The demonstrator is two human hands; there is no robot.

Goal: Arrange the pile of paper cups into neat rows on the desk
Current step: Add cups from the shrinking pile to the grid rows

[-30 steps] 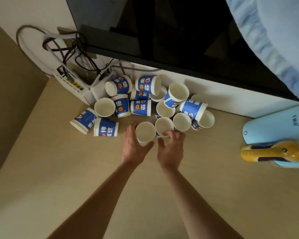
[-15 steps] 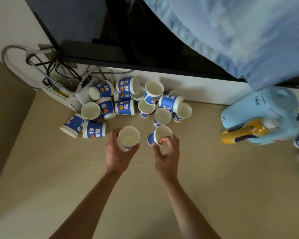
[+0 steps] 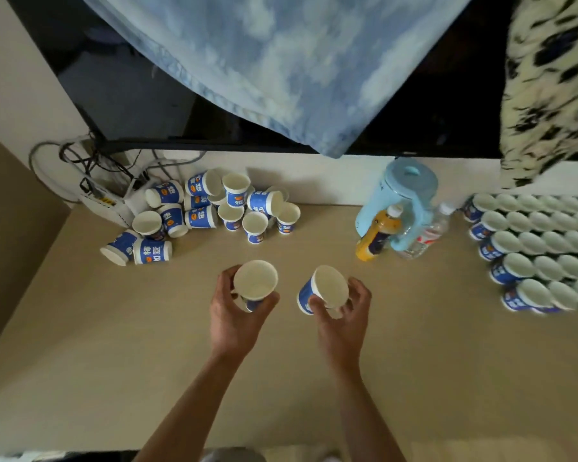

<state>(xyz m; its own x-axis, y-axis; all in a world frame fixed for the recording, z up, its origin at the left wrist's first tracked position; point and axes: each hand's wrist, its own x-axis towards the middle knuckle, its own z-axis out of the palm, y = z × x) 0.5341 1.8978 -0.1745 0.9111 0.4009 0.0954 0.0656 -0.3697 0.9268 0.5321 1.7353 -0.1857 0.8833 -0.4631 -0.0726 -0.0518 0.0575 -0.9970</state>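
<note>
My left hand point(image 3: 234, 315) grips a blue-and-white paper cup point(image 3: 256, 284), mouth up, above the beige desk point(image 3: 114, 345). My right hand point(image 3: 342, 315) holds a second paper cup point(image 3: 327, 288), tilted toward the left. A loose pile of the same cups point(image 3: 211, 211) lies at the back left, some upright, some on their sides. At the right edge stand neat rows of cups point(image 3: 534, 248), several rows deep, running out of view.
A light blue kettle point(image 3: 404, 198), a yellow bottle point(image 3: 376, 238) and a clear water bottle point(image 3: 427, 231) stand between pile and rows. A white router with cables point(image 3: 104, 198) sits back left. A dark screen point(image 3: 147, 95) with a blue cloth point(image 3: 281, 61) hangs above.
Both hands lifted a cup each from the pile and drew back toward me and rightward. The view swung right, bringing the arranged rows into sight.
</note>
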